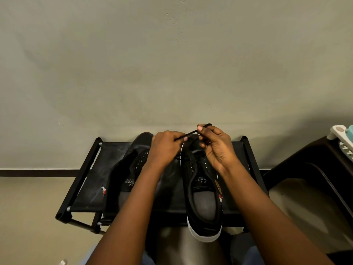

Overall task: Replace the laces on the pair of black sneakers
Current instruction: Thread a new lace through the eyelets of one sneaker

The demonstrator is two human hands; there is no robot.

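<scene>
Two black sneakers stand on a black fabric rack, toes toward the wall. The right sneaker has a white sole, and its heel hangs over the rack's front edge. The left sneaker shows bare eyelets. A thin black lace runs taut between my hands above the right sneaker's toe end. My left hand pinches one part of it. My right hand pinches the lace near its tip, which sticks out past the thumb. More lace crosses the lower eyelets.
A plain wall rises right behind the rack, with a dark skirting strip along the floor. A dark piece of furniture stands at the right with a white and teal object on top. My knees are under the rack's front edge.
</scene>
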